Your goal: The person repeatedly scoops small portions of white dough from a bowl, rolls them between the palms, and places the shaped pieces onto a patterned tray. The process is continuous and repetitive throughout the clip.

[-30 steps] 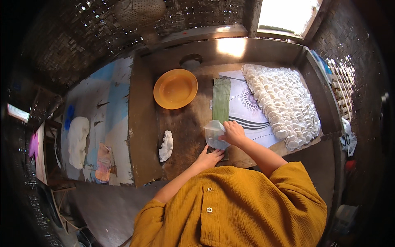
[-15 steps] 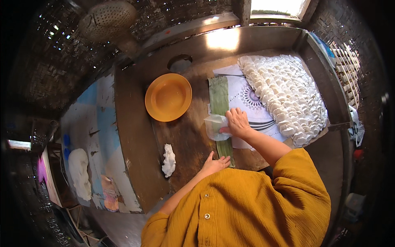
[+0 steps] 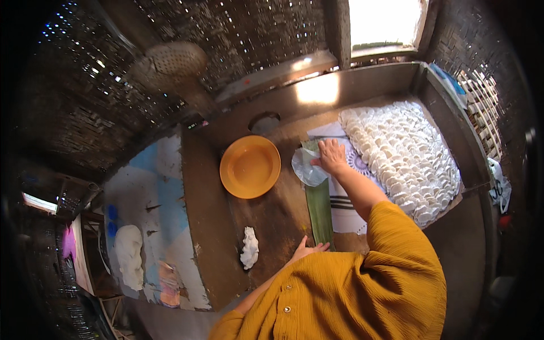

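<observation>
A long strip of green leaf [image 3: 319, 209] lies lengthwise away from me, beside a white printed cloth [image 3: 343, 218]. My right hand [image 3: 333, 154] is over the far part of the leaf and grips a piece of clear plastic sheet [image 3: 309, 169], which spreads out to the left of my fingers. At the leaf's near end, my left hand [image 3: 311, 248] rests with its fingers stretched out on the strip, partly hidden by my mustard sleeve and shirt. Right of the cloth, many thin white round pieces [image 3: 402, 158] lie overlapping in rows.
An orange bowl [image 3: 250, 167] stands left of the leaf. A white lump [image 3: 249, 249] sits nearer on the brown wooden board [image 3: 277, 221]. Further left, a larger white lump [image 3: 130, 255] lies on a blue-and-white surface [image 3: 164, 221]. Raised wooden sides [image 3: 374, 79] edge the work area.
My right hand has slid away from me along the leaf, taking the plastic sheet to its far part. My left hand stays at the near end. The whole view has tilted upward.
</observation>
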Tool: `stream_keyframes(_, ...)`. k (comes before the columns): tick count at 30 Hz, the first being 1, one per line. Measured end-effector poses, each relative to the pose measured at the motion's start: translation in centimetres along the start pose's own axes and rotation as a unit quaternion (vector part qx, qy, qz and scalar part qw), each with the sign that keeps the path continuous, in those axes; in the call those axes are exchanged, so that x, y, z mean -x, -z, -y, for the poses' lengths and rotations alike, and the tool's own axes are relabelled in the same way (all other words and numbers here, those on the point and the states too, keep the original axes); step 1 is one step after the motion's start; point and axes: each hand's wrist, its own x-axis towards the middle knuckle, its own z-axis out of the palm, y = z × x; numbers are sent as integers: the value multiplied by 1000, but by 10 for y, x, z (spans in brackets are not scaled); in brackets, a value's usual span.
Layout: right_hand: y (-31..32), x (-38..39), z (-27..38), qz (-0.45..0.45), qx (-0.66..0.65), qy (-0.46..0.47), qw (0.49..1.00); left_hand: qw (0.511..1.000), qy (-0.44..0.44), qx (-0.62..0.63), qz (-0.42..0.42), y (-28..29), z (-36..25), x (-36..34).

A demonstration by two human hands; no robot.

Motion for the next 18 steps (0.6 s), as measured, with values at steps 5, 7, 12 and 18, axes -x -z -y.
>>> stream_keyframes(5,22,-3,13,119,-85,-58,988,998,-10,-59,-17,-4,1,-3)
stream_keyframes(7,30,21,18,252,-115,-58,959,999,-12,-34,-13,-3,1,-4)
stream_keyframes(12,21,76,12,119,-44,115,985,980,-71,-187,-15,7,6,-2)
stream_keyframes(18,6,36,3,29,-8,138,990,988,-25,153,6,21,5,11)
